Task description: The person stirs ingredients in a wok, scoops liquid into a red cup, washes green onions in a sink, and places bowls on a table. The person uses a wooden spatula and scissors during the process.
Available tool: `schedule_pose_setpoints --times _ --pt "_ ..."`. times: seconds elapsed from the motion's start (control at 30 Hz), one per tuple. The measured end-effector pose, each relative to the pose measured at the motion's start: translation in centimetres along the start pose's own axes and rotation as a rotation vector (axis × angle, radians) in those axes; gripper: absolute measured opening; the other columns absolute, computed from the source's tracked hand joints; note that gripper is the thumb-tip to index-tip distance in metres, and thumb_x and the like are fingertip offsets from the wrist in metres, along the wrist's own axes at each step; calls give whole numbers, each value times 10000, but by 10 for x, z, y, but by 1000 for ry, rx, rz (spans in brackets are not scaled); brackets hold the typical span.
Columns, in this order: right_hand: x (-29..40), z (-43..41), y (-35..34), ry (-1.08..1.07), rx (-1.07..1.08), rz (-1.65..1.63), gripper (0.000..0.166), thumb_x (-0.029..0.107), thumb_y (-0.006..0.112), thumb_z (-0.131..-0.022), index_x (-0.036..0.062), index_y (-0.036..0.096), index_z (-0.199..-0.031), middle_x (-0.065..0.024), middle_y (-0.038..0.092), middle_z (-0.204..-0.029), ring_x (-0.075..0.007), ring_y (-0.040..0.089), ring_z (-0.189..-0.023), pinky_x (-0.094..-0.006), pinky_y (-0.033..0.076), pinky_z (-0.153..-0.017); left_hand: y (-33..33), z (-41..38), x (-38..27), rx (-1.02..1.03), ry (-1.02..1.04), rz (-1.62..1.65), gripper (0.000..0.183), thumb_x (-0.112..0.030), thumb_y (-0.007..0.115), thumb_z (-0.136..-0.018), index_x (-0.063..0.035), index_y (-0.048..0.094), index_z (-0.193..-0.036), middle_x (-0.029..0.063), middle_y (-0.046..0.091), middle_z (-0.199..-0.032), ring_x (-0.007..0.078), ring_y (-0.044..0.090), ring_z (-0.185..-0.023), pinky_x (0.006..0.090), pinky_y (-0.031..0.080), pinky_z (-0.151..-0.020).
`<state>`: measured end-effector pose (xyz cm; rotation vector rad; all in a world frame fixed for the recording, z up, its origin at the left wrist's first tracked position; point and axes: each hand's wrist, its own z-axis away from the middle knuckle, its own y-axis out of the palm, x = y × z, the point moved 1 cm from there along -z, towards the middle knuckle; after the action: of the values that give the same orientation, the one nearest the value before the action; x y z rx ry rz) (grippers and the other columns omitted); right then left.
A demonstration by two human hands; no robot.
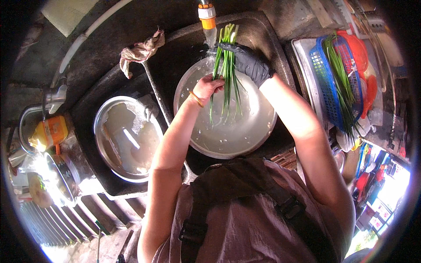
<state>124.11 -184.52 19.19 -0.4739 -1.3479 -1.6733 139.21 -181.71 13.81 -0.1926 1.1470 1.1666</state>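
A bunch of long green stalks, likely garlic chives [227,70], is held upright in the view with its pale cut ends toward the tap. My right hand [250,62], in a black glove, grips the stalks near those ends. Lower down, my bare left hand [209,87], a bangle at its wrist, pinches some of the stalks. Both hands are over a large metal basin [227,153] of cloudy water, and the leaf tips hang toward it. Beside the stalks, water runs from a tap nozzle [207,16] of white and orange plastic.
The basin stands in a dark double sink [279,49]. A cloth [141,52] drapes over its divider. In the left bowl sits a smaller metal basin [131,177] with water. At right, a blue plastic basket [319,72] holds more green stalks. An orange-yellow bottle [54,131] stands left.
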Motion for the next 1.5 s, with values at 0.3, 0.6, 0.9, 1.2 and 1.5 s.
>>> schedule_pose_setpoints --times 0.3,0.6,0.9,1.2,1.5 --pt "5 -26 -19 65 -73 152 208 232 576 -743 38 586 -817 -36 586 -711 -119 549 -627 -231 433 -620 -12 8 -14 -62 -4 148 102 -61 501 -760 -41 506 -860 72 588 -736 129 554 -642 214 405 -584" --pt "7 -10 17 33 46 108 337 261 508 -803 -12 516 -1002 -69 579 -900 -143 545 -804 -259 429 -749 -20 -4 -8 -293 -35 -33 83 -20 508 -743 -27 561 -807 97 592 -674 147 557 -516 205 437 -480" --pt "1 1 11 -242 -314 317 174 194 501 -790 39 581 -793 -15 569 -643 -89 526 -578 -212 411 -530 -61 -3 73 -527 -271 -1144 234 -237 479 -719 -70 608 -821 164 591 -820 289 578 -783 353 455 -693" --pt "21 -9 2 -125 -149 -241 224 204 532 -781 26 548 -917 -76 575 -793 -194 562 -689 -317 478 -612 -81 23 179 -167 -451 -1108 303 -255 426 -772 -21 585 -880 180 566 -906 327 539 -875 371 432 -756" --pt "204 100 -31 -402 -336 569 201 178 527 -779 19 552 -900 -86 574 -809 -162 548 -713 -279 456 -657 -73 28 193 276 -216 -1808 233 -136 424 -738 -57 596 -874 125 572 -950 264 564 -859 361 451 -721"
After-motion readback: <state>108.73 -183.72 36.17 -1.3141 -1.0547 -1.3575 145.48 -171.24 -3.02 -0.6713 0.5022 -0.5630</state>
